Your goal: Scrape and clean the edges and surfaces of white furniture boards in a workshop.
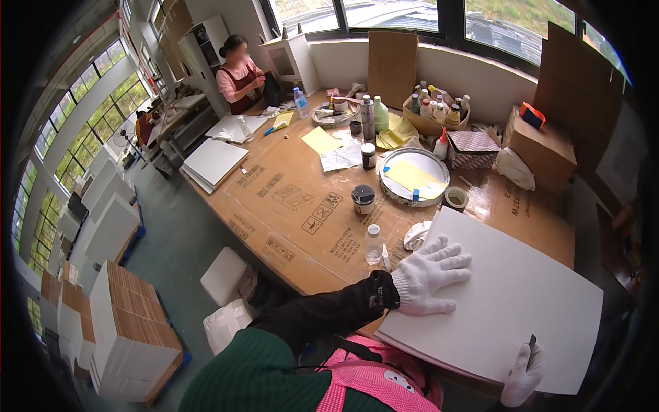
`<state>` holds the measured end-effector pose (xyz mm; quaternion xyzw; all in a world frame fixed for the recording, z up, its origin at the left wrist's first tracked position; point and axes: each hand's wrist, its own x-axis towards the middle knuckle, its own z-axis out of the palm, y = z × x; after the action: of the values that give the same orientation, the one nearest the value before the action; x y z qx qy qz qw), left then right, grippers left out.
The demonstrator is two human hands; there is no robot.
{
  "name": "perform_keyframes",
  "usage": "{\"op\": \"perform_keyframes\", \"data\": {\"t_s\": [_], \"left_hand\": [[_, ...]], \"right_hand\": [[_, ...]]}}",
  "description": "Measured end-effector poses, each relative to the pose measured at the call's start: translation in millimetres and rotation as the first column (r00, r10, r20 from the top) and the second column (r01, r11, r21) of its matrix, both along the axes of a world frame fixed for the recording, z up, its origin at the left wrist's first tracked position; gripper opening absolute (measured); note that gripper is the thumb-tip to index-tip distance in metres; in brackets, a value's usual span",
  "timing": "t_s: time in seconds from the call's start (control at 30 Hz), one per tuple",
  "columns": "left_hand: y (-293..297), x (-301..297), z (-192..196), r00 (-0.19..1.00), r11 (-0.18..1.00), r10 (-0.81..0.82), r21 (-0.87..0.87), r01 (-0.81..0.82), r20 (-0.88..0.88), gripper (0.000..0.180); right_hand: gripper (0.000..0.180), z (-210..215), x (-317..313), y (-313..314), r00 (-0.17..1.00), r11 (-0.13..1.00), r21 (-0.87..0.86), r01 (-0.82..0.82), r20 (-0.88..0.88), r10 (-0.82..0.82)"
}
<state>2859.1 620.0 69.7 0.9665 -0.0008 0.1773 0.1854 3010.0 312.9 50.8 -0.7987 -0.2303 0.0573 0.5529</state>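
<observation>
White panel (508,295), seen over my head feed: it lies flat at the near right of the surface (295,230), its near edge overhanging. My left hand (432,278), in a white knit glove, presses on it, the grip spread with fingers apart. My right hand (524,376), also gloved, is at the near right edge, the grip clamped on a small dark object (532,340) whose kind I cannot tell.

Around the panel, I note a crumpled white cloth (416,236) and a clear bottle (373,248) just beside its left side, and a tape roll (456,199) near its far corner. The surface is covered in printed brown cardboard; farther back it bears a dark-lidded jar (364,200), a round white lid (439,167) with yellow paper and a carton (434,128) of small bottles. At its far left end is a co-worker (245,98) in a dark apron.

Beyond: windows (391,15) behind the surface, a green floor (180,237), and stacked brown boards (141,323) at left.
</observation>
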Motion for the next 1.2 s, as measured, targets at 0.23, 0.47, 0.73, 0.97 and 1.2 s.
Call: {"op": "perform_keyframes", "data": {"t_s": [0.23, 0.47, 0.73, 0.97, 1.2], "left_hand": [[0.4, -1.5, -0.9, 1.0, 1.0, -0.006, -0.007, 0.006, 0.003, 0.058], [0.8, -3.0, -0.8, 1.0, 1.0, 0.005, 0.013, -0.005, -0.002, 0.057], [-1.7, -2.1, -1.6, 1.0, 1.0, 0.001, 0.014, -0.002, 0.024, 0.057], [-0.7, -3.1, 0.3, 1.0, 1.0, 0.006, 0.027, -0.005, -0.027, 0.057], [-0.3, -2.8, 1.8, 1.0, 1.0, 0.001, 0.009, -0.001, -0.025, 0.056]], "right_hand": [[0.021, 3.7, -3.4, 2.9, 0.999, 1.0, -0.002, -0.02, 0.034, 0.02], [0.033, -1.7, 1.5, -5.2, 0.998, 0.997, 0.067, -0.042, -0.044, 0.045], [0.037, -8.5, 5.7, -10.4, 0.996, 0.993, 0.093, -0.078, -0.024, 0.08], [0.033, -2.9, 0.2, -5.0, 0.996, 0.995, 0.093, -0.041, -0.078, 0.049], [0.033, -5.5, 2.0, -6.3, 0.997, 0.996, 0.082, -0.032, -0.07, 0.038]]}}
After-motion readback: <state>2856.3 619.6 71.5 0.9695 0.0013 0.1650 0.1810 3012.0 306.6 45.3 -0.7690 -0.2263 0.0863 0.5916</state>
